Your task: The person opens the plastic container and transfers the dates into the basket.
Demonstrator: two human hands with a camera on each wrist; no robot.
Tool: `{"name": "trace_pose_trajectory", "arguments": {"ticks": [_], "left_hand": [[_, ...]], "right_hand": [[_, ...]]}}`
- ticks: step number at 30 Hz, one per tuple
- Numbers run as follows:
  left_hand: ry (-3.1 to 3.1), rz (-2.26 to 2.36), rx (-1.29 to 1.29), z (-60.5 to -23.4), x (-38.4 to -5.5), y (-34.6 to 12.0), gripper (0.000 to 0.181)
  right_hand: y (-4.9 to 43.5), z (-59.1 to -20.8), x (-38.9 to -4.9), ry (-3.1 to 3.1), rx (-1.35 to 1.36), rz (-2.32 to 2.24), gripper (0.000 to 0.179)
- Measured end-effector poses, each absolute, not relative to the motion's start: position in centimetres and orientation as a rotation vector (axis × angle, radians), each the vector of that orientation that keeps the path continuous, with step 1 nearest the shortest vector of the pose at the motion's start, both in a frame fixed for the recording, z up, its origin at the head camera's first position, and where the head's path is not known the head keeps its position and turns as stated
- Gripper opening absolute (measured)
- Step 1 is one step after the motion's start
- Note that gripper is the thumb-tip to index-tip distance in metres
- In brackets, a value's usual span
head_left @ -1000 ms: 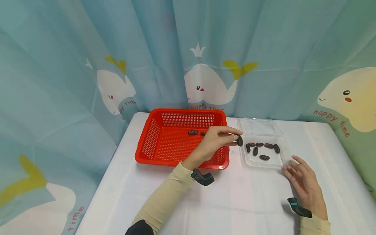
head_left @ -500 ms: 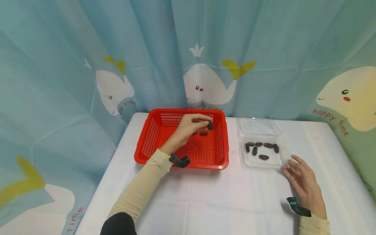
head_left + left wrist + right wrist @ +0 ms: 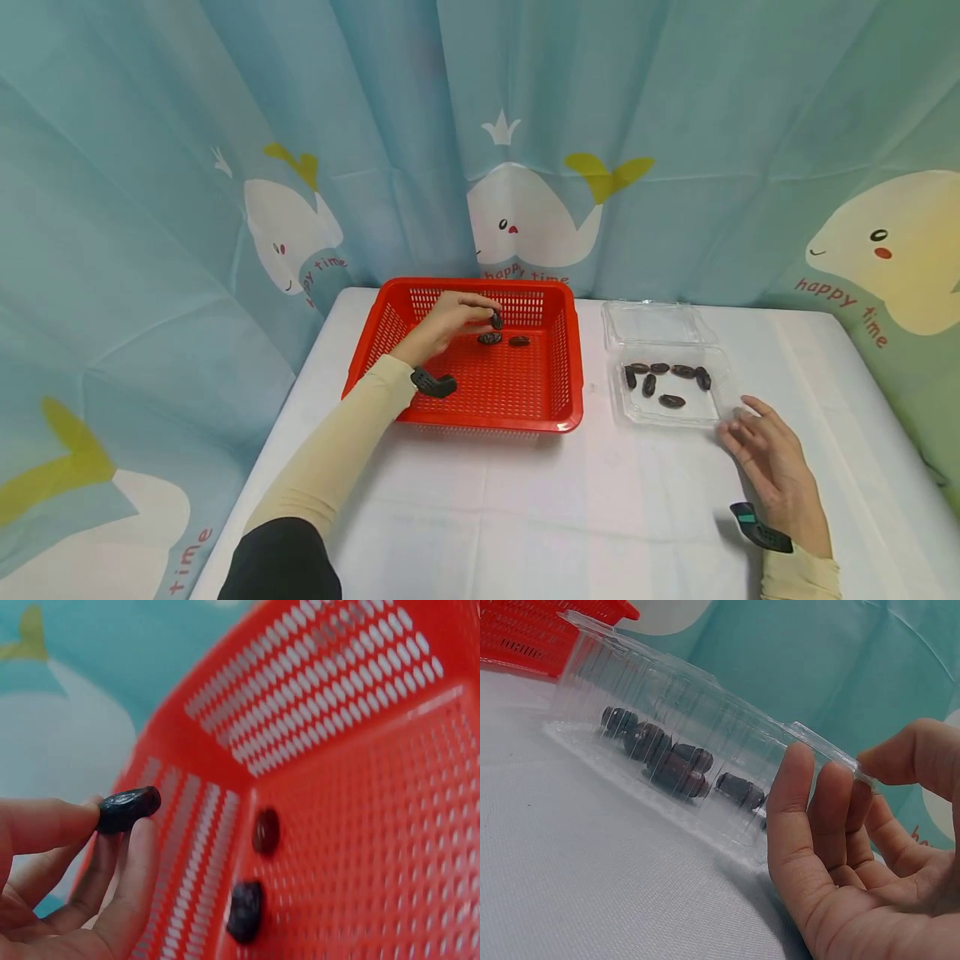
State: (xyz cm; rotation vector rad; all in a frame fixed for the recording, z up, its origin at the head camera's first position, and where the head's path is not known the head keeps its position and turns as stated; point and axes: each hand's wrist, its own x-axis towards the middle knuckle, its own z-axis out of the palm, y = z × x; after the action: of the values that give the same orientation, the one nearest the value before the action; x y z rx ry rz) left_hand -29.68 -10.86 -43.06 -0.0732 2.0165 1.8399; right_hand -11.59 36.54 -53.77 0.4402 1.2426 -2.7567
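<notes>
My left hand (image 3: 448, 323) pinches a dark, glossy date (image 3: 127, 810) between thumb and fingers, held over the left part of the red plastic basket (image 3: 517, 383). Below it, on the basket floor, lie a wrinkled black date (image 3: 490, 338) and a browner date (image 3: 518, 341), apart from each other. At the right, a clear plastic box (image 3: 693, 408) stands with its lid folded back and several dates (image 3: 672, 401) inside. My right hand (image 3: 783, 467) pinches the front right corner of that box; the right wrist view shows the thumb on its rim and fingers against its wall.
The white-covered table (image 3: 562, 517) carries both containers near its far edge. A blue curtain (image 3: 405, 125) with whale prints hangs right behind them. The box's clear lid (image 3: 660, 323) leans back toward the curtain. A gap of tablecloth separates basket and box.
My left hand has carried the date leftward from beside the box to above the basket, uncovering the two dates there. My right hand has stayed at the box corner.
</notes>
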Motion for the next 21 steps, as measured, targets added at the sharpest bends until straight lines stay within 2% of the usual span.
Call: {"name": "trace_pose_trajectory", "arguments": {"ticks": [12, 21], "left_hand": [[2.026, 1.673, -0.284, -45.1, -31.7, -12.8, 0.031], [2.21, 1.545, -0.243, -46.8, -32.1, -13.4, 0.027]], "right_hand": [[36.5, -53.8, -11.6, 1.27, 0.46, -2.764, 0.026], [36.4, -54.0, -11.7, 1.246, 0.427, -2.783, 0.033]]}}
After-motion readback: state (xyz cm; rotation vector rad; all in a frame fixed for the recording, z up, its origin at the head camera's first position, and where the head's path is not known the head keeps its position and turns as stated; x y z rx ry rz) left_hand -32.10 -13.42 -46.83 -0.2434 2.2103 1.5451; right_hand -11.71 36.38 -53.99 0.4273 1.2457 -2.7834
